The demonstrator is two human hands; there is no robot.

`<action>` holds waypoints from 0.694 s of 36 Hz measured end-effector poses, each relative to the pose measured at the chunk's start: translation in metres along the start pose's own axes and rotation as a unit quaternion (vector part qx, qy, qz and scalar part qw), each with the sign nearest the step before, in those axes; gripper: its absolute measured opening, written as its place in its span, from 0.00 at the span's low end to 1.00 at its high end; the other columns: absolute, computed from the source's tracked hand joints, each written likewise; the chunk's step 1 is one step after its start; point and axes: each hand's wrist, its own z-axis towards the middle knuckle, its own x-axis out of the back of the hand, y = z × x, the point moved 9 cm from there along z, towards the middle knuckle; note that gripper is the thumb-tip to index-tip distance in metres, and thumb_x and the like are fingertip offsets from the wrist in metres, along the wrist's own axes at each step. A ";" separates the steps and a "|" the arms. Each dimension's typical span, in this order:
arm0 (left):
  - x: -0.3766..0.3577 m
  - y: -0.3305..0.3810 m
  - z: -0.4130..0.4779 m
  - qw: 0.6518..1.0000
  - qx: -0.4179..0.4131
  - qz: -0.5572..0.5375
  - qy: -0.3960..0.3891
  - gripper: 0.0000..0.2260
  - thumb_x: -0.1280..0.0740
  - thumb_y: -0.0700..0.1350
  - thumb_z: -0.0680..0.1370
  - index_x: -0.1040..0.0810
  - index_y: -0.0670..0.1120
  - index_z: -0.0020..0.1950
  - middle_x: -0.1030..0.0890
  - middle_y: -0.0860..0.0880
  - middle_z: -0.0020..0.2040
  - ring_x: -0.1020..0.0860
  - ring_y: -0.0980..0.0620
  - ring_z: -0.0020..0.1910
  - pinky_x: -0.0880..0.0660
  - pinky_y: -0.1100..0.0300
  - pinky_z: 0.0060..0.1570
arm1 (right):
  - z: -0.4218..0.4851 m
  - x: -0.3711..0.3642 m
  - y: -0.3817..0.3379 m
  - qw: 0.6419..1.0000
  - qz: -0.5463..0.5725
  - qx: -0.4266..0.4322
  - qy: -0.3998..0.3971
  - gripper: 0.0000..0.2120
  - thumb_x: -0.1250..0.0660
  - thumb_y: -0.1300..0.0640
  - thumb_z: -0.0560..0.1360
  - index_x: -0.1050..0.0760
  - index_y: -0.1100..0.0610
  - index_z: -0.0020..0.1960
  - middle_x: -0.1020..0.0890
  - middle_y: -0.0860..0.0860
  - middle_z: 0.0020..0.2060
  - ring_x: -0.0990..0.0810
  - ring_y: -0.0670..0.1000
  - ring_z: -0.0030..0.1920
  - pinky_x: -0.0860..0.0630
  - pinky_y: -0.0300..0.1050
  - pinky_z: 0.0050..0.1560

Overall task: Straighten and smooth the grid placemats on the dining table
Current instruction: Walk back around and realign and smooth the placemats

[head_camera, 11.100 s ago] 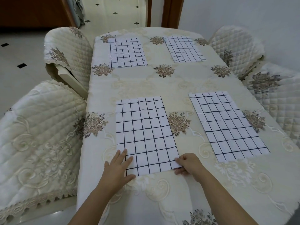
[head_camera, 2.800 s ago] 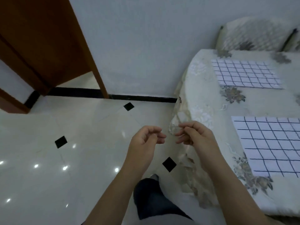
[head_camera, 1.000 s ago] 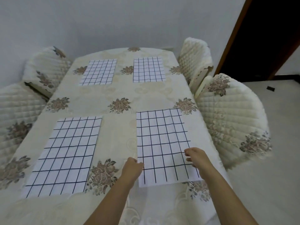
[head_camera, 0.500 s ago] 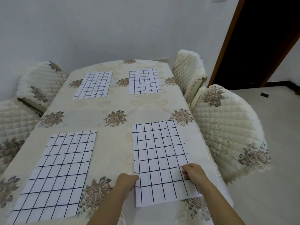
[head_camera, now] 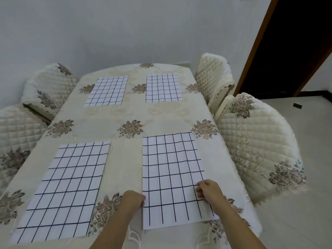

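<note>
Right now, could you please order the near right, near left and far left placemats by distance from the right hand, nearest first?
1. Near right placemat: the right hand grips its right edge.
2. Near left placemat: across the gap, to the left.
3. Far left placemat: far end, diagonally across.

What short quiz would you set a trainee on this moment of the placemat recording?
1. How many grid placemats lie on the table?
2. True or false: the left hand and the right hand rest on a chair.
3. Which edge of the near-right placemat does the left hand hold? A: left edge. B: right edge. C: far edge.
Key: 1. Four. 2. False; both hands hold the near-right placemat. 3. A.
</note>
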 end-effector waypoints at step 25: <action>-0.001 0.044 -0.042 0.875 -0.219 0.387 0.190 0.10 0.32 0.47 0.70 0.28 0.44 0.47 0.24 0.47 0.44 0.25 0.47 0.42 0.34 0.58 0.38 | -0.008 -0.016 -0.018 0.987 -0.119 0.100 0.030 0.09 0.45 0.63 0.78 0.26 0.56 0.47 0.21 0.52 0.40 0.26 0.49 0.35 0.27 0.44 0.37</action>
